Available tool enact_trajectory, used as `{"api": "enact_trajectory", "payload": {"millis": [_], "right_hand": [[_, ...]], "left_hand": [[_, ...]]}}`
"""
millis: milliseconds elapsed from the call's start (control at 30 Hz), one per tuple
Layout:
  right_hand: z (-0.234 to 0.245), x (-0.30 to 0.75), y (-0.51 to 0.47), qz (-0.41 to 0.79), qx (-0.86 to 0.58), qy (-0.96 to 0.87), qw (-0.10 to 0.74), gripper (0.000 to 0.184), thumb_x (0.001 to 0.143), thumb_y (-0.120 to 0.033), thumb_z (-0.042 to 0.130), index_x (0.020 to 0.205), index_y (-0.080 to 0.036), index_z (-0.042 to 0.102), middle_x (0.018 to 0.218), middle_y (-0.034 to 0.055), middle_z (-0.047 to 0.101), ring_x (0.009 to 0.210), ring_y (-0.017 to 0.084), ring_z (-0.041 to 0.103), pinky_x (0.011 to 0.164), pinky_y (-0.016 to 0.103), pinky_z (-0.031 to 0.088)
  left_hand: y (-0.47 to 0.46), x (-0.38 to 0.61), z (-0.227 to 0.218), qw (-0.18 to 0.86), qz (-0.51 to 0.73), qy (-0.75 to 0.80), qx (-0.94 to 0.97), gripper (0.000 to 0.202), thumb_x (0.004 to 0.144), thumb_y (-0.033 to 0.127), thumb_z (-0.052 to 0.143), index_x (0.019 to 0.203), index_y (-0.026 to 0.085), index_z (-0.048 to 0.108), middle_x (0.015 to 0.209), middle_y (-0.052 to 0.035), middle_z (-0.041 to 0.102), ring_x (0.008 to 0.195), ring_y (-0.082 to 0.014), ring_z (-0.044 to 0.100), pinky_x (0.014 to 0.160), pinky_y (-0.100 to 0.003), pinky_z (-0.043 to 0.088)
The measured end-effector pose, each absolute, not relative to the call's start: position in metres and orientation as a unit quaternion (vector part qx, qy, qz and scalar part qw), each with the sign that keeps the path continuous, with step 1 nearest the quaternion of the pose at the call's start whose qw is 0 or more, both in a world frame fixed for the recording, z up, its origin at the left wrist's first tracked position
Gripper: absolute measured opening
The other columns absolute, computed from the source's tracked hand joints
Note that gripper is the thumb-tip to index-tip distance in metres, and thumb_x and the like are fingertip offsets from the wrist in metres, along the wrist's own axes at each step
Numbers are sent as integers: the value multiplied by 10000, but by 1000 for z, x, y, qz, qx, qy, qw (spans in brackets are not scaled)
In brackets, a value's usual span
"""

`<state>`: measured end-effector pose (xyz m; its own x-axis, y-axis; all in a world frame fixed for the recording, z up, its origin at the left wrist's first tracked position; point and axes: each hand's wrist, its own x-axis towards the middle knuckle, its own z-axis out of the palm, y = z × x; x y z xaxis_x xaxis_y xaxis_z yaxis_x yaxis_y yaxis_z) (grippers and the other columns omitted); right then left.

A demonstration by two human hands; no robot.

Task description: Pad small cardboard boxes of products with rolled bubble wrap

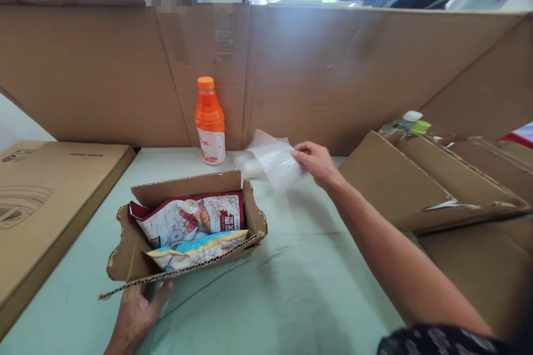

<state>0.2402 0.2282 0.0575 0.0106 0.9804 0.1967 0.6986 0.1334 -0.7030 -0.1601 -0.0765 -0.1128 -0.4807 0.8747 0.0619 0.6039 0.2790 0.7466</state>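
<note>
Green cloth [300, 288] — plastic sheet [275, 163] pinched by its edge in right fingers [301, 151].

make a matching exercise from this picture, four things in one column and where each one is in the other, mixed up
Things
1. orange plastic bottle
2. translucent white plastic sheet
3. red and white snack bag
4. small open cardboard box

Places
a. lying inside the box
b. upright at the back, by the tall cardboard wall
c. left hand at its near flap
d. pinched in the right hand

Pairs: 1-b, 2-d, 3-a, 4-c
</note>
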Motion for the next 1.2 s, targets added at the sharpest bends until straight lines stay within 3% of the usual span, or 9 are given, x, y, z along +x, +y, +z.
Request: {"api": "enact_trajectory", "payload": {"millis": [100,200,333,467,633,767,933,1067,1200], "right_hand": [[40,283,163,262,-623,-649,349,316,774,-452,556,845,-158,647,614,7,607,504,131,518,465,254,419],[20,320,105,271,-643,-661,277,311,701,-492,631,767,-189,667,662,36,664,594,185,603,530,300,477],[15,302,53,160,-641,-682,313,329,778,-470,635,975,-213,696,1017,109,726,879,265,679,678,371,552],[11,219,26,297,-514,-740,315,427,853,-380,593,1251,-224,599,1148,102,701,880,225,681,694,347,568],[-8,168,30,344,-492,-733,320,399,833,-338,576,1205,-193,586,1085,96,704,868,236,665,730,373,562],[-12,167,69,358,-530,-676,367,404,793,-338,576,1157,-163,598,1085,110,707,859,238,675,768,391,560],[-14,161,104,367,-536,-638,414,567,734,-305,585,1278,-145,556,1228,149,669,1082,275,647,896,436,542],[-24,163,74,350,-546,-588,484,570,803,-377,608,1330,-164,559,1435,174,542,1290,303,534,1019,480,477],[-24,134,4,486,-489,-529,496,465,868,-466,642,1268,-229,638,1369,122,614,1260,288,561,1046,475,457]], "left_hand": [[-73,-158,-113,198,391,769,466,571,658,720,655,883,194,668,911,-151,753,975,-401,693,951,-551,533],[-69,-154,-105,228,412,751,464,567,629,724,669,858,205,661,898,-146,761,969,-384,703,920,-513,559],[-65,-150,-92,284,444,729,437,610,596,684,724,921,175,636,985,-178,755,982,-374,711,898,-494,572],[-62,-141,-86,311,481,713,404,681,567,667,763,992,162,592,1028,-174,743,991,-347,709,885,-457,578],[-31,-122,-68,343,499,671,428,613,637,522,760,1084,150,567,1082,-150,720,1012,-309,696,906,-427,559],[29,-109,-51,366,531,612,458,653,601,399,761,1160,134,553,1141,-134,692,1094,-308,656,983,-435,510],[91,-99,-41,377,570,581,442,655,547,271,757,1166,154,578,1179,-101,687,1164,-292,626,1048,-419,471],[70,-91,-40,339,611,615,365,618,655,251,707,1245,157,548,1285,-154,631,1215,-287,601,1071,-452,449],[13,-58,-19,315,649,601,344,380,819,334,643,1160,169,616,1155,-120,683,1107,-234,657,1026,-417,489]]}}
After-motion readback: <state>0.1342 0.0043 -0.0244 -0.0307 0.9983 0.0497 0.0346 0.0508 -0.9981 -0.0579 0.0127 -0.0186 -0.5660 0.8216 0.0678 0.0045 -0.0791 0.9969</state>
